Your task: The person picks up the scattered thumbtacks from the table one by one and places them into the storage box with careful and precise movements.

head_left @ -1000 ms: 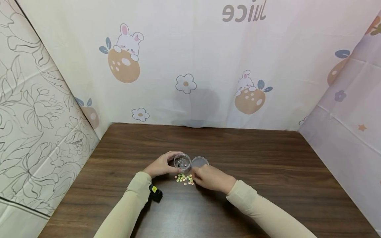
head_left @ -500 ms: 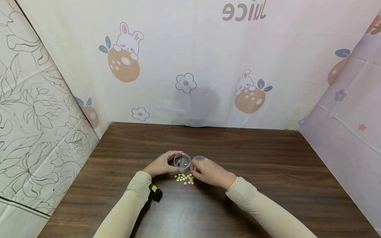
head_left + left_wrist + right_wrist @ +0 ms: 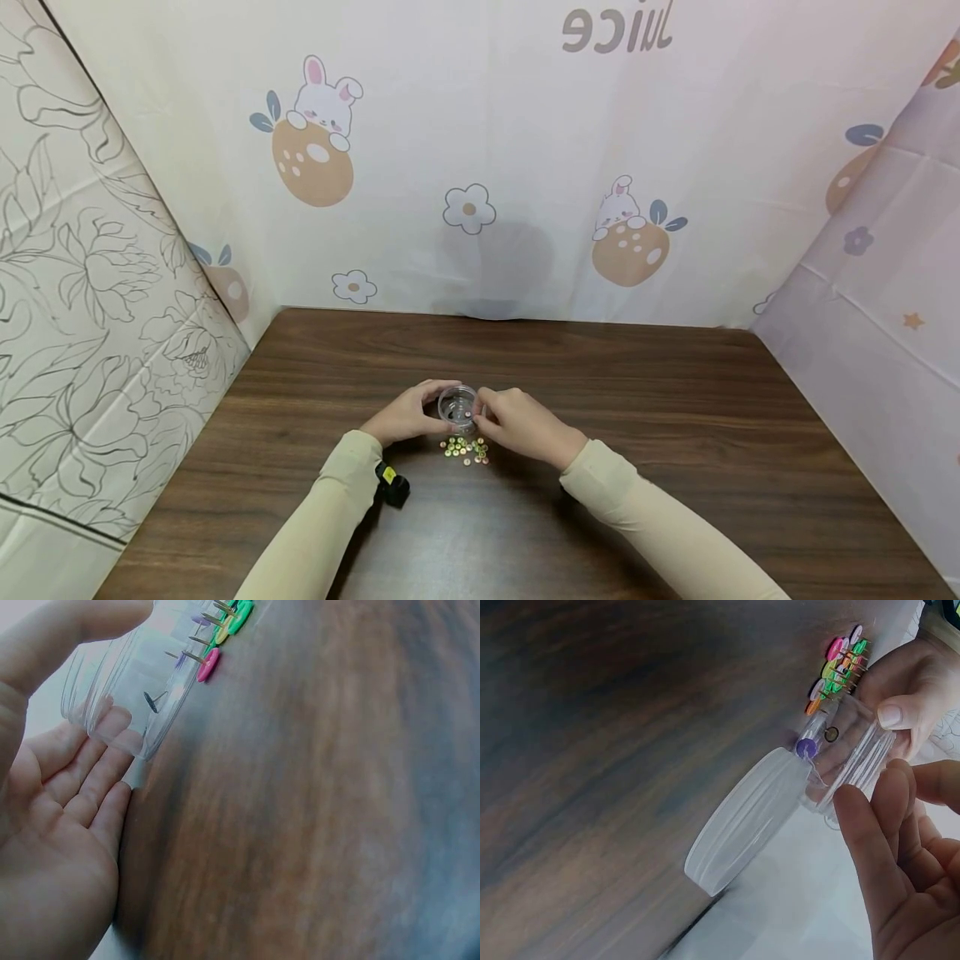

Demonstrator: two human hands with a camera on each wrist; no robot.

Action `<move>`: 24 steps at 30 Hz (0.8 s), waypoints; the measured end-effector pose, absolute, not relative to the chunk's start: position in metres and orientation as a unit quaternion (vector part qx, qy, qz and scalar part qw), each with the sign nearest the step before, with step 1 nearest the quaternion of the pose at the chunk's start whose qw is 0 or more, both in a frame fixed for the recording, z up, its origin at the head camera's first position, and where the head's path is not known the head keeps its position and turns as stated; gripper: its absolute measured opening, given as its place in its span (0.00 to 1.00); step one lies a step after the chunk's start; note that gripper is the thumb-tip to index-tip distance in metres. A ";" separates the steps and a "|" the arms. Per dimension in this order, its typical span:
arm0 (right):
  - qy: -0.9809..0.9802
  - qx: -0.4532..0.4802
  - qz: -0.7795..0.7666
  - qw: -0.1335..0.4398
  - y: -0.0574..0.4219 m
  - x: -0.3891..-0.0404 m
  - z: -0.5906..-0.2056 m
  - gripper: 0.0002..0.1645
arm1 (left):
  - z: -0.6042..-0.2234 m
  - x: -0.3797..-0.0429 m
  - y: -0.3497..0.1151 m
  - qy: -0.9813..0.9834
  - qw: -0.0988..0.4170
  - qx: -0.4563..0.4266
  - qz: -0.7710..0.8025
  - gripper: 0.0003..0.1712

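Observation:
My left hand (image 3: 408, 417) grips a small clear plastic jar (image 3: 459, 404), thumb on one side and fingers on the other. The jar stands open on the table; inside are a few thumbtacks, including a dark one (image 3: 151, 702) and a purple one (image 3: 806, 748). My right hand (image 3: 521, 425) is at the jar's right rim, its thumb and a fingertip close together; I cannot tell whether a tack is between them. Several coloured thumbtacks (image 3: 465, 450) lie points up just in front of the jar, among them a pink one (image 3: 208, 665) close to its base.
A translucent round lid (image 3: 742, 825) lies on the table right beside the jar; in the head view my right hand hides it. A black device with a yellow label (image 3: 392, 486) sits at the left wrist. A printed curtain (image 3: 487, 167) hangs behind the dark wooden table (image 3: 637, 375).
My right hand has risen from beside the loose tacks, going away from me and left to the jar's rim, and now covers the lid. My left hand and the jar have stayed put.

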State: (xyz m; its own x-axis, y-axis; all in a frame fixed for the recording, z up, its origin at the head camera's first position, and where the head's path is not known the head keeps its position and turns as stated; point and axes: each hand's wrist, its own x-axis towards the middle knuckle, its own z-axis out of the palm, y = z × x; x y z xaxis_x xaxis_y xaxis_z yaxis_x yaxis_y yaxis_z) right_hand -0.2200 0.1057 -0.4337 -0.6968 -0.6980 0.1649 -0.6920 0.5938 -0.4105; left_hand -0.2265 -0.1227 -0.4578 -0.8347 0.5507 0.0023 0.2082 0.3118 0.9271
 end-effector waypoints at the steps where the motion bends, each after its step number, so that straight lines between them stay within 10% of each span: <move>1: 0.893 -0.387 -0.228 0.006 0.105 -0.221 -0.434 0.03 | -0.458 -0.227 -0.123 0.794 0.160 0.239 0.535 0.42; 24: 0.904 -0.374 -0.208 0.013 0.087 -0.232 -0.433 0.03 | -0.459 -0.227 -0.124 0.799 0.164 0.225 0.533 0.42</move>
State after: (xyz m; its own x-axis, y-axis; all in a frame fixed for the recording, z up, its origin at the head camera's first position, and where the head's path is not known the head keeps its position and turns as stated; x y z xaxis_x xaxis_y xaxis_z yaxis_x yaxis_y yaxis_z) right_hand -0.2323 0.0873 -0.4329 -0.7195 -0.6818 0.1324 -0.6712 0.6336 -0.3848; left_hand -0.2270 -0.1239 -0.4587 -0.8443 0.5355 -0.0222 0.1846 0.3295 0.9260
